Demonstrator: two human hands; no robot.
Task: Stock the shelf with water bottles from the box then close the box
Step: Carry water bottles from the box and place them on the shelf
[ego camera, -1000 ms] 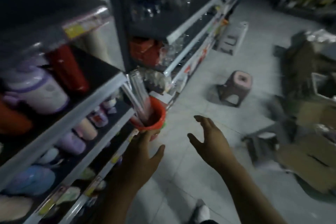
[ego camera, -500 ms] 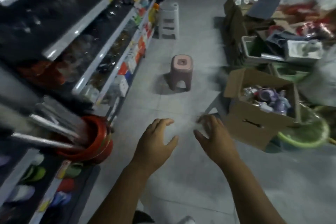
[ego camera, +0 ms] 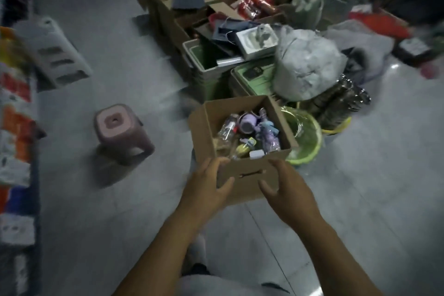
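Note:
An open cardboard box point(ego camera: 249, 176) stands on the grey floor, its flaps up. Inside lie several water bottles point(ego camera: 249, 132), clear, purple, blue and yellow. My left hand point(ego camera: 209, 186) is in front of the box's near left corner, fingers relaxed and spread, holding nothing. My right hand point(ego camera: 287, 190) hovers at the near right side of the box, fingers loosely curved, empty. Whether either hand touches the cardboard is unclear. The shelf point(ego camera: 14, 127) shows only as a blurred strip on the left edge.
A pink stool point(ego camera: 120, 128) stands left of the box. A green basin point(ego camera: 305, 137) sits at the box's right. Behind are green crates point(ego camera: 204, 65), a tied grey bag point(ego camera: 305, 65) and more boxes of goods. A white step stool point(ego camera: 52, 53) lies far left.
My view swung from the shelf on the left to the box on the floor. Both empty hands moved from mid-aisle to the near side of the box.

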